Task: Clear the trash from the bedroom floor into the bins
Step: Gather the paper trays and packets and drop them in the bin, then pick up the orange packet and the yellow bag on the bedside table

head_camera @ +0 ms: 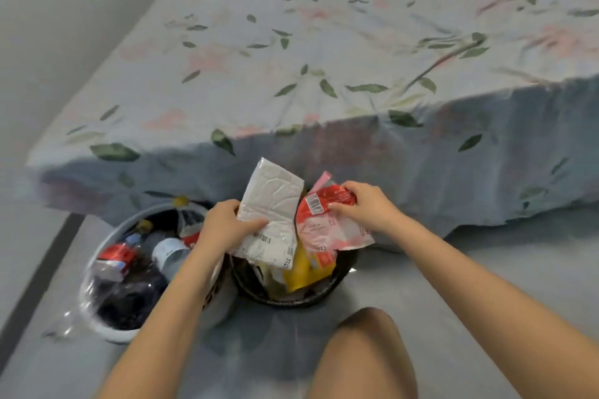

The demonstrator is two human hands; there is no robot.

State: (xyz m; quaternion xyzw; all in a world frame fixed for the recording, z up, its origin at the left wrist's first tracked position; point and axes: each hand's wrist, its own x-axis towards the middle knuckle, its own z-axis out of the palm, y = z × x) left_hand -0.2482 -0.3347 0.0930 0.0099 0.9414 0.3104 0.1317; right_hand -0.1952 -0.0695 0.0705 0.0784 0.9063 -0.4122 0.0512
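Note:
Over the dark round bin (291,300), my left hand (227,225) grips a white padded mailer (270,201) with a barcode label, holding it upright. My right hand (364,206) pinches a red and pink plastic wrapper (324,223) right beside it, also above this bin. Yellow packaging (299,269) and other wrappers lie inside the dark bin. To the left stands a white bin (113,332) with a clear liner, holding plastic bottles (165,254) and a red-labelled one (116,254).
A bed with a pale blue floral sheet (324,58) fills the space behind the bins, its hanging side close to them. A grey wall (48,26) runs along the left. My bare knee (366,350) is at the bottom, on the grey floor (453,285).

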